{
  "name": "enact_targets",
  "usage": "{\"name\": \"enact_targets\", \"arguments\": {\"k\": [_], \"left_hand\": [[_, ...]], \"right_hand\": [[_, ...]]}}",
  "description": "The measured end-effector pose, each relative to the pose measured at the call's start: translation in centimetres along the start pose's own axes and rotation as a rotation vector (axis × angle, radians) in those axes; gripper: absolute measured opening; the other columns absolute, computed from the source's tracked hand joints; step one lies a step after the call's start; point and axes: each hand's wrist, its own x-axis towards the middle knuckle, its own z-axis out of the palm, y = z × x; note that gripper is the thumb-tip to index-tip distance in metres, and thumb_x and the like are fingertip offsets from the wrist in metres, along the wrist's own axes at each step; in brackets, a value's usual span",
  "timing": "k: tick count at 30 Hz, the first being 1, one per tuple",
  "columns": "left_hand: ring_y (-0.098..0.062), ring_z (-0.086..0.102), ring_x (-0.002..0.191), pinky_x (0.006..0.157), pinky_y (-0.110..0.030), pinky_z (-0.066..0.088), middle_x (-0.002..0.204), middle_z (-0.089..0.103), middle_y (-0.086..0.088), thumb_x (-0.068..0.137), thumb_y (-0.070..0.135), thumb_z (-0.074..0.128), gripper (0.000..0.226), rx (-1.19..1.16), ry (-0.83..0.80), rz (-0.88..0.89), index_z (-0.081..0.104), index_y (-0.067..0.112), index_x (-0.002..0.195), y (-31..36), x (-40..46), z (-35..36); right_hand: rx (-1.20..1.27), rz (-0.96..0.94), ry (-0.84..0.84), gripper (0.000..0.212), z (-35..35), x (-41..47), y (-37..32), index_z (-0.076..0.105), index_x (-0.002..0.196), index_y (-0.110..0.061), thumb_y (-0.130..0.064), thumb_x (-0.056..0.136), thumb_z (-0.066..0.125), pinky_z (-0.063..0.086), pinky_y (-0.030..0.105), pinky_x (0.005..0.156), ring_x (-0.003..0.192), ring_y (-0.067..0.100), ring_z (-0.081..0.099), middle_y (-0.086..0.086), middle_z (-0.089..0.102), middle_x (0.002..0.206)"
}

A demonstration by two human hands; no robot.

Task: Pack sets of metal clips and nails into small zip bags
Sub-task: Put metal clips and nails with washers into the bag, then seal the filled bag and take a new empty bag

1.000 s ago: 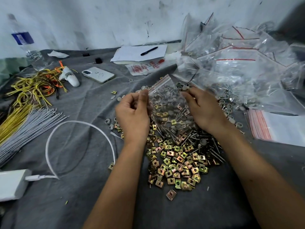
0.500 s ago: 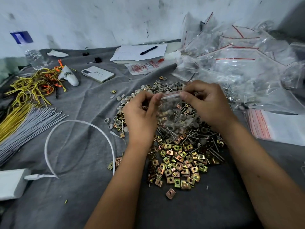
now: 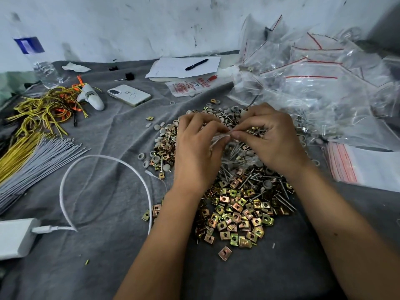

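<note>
A small clear zip bag (image 3: 234,158) holding nails and clips hangs between my hands above the pile. My left hand (image 3: 198,148) and my right hand (image 3: 270,137) both pinch its top edge, fingertips meeting at the middle of the strip. Below them lies a heap of gold-coloured square metal clips (image 3: 238,215) mixed with nails (image 3: 283,195) and grey round washers (image 3: 160,135) on the grey cloth (image 3: 108,245). The bag's lower part is partly hidden by my hands.
A heap of filled zip bags (image 3: 320,83) lies at the back right, a stack of flat empty bags (image 3: 357,165) at the right. Left: grey rods (image 3: 41,156), yellow wires (image 3: 41,109), white cable (image 3: 104,159), charger (image 3: 15,237). Behind: phone (image 3: 128,95), paper with pen (image 3: 184,67), water bottle (image 3: 41,63).
The bag, held open and upright a second ago, has dropped lower; my hands have come together along its top edge until the fingertips meet.
</note>
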Motion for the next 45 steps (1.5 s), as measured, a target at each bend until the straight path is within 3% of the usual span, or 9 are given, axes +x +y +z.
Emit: {"name": "enact_targets", "arguments": {"k": [8,14,20,25,31,36,40,45], "left_hand": [[-0.028,0.054,0.108,0.091,-0.034,0.043,0.107,0.071,-0.003,0.088,0.012,0.080,0.008,-0.028,-0.038,-0.048,0.076,0.006,0.091,-0.2,-0.1,-0.1],[-0.026,0.053,0.106,0.091,-0.037,0.044,0.105,0.070,-0.001,0.087,0.008,0.079,0.006,-0.046,-0.055,-0.060,0.074,0.006,0.086,-0.1,-0.1,0.1],[-0.027,0.053,0.108,0.090,-0.032,0.040,0.105,0.070,0.000,0.088,0.018,0.081,0.009,-0.054,-0.085,-0.116,0.076,0.010,0.092,-0.2,-0.2,0.2],[-0.021,0.050,0.104,0.086,-0.029,0.038,0.101,0.071,0.004,0.083,0.011,0.083,0.008,-0.097,-0.064,-0.119,0.075,0.011,0.082,-0.1,-0.2,0.2],[-0.021,0.057,0.100,0.084,-0.031,0.042,0.096,0.071,0.007,0.088,0.023,0.081,0.009,-0.075,-0.053,-0.245,0.077,0.016,0.089,0.1,0.0,0.0],[-0.020,0.055,0.106,0.088,-0.023,0.036,0.101,0.073,0.004,0.086,0.014,0.082,0.005,-0.114,-0.061,-0.262,0.078,0.012,0.087,0.1,0.2,-0.4],[-0.016,0.054,0.104,0.087,-0.012,0.032,0.099,0.072,0.006,0.086,0.017,0.082,0.005,-0.110,-0.047,-0.270,0.078,0.015,0.088,0.3,0.3,-0.4],[-0.018,0.056,0.104,0.086,-0.015,0.035,0.101,0.073,0.008,0.088,0.019,0.081,0.005,-0.142,-0.038,-0.382,0.076,0.018,0.088,-0.1,0.3,-0.4]], "right_hand": [[-0.029,0.006,-0.133,0.010,0.0,0.1,-0.2,0.081,0.099,-0.010,-0.012,0.089,0.077,0.051,0.047,0.080,0.092,0.021,0.063,-0.001,0.069,0.092],[-0.096,-0.006,-0.079,0.012,0.0,0.0,-0.4,0.082,0.095,-0.012,-0.015,0.083,0.083,0.053,0.044,0.077,0.087,0.019,0.064,-0.001,0.070,0.089],[-0.080,-0.024,-0.099,0.010,0.1,0.1,-0.8,0.082,0.092,-0.012,-0.016,0.082,0.084,0.054,0.042,0.076,0.083,0.015,0.065,-0.002,0.072,0.084],[-0.059,0.014,-0.108,0.012,0.1,0.0,-1.0,0.082,0.092,-0.010,-0.017,0.082,0.084,0.055,0.043,0.073,0.080,0.016,0.067,0.000,0.072,0.084],[-0.075,0.009,-0.063,0.007,0.1,0.2,-1.1,0.078,0.093,-0.008,-0.012,0.087,0.079,0.054,0.034,0.073,0.081,0.015,0.064,-0.001,0.069,0.085],[-0.093,0.022,-0.036,0.003,0.0,0.2,-0.8,0.076,0.091,-0.011,-0.011,0.089,0.078,0.048,0.028,0.071,0.079,0.012,0.060,-0.005,0.065,0.084],[-0.085,0.032,-0.018,0.003,0.1,0.2,-0.8,0.076,0.092,-0.011,-0.011,0.089,0.077,0.050,0.033,0.070,0.079,0.015,0.061,-0.003,0.066,0.085],[-0.052,0.084,0.040,0.005,-0.1,0.1,-0.6,0.074,0.095,-0.010,-0.010,0.090,0.076,0.054,0.039,0.070,0.079,0.019,0.063,0.000,0.066,0.087]]}}
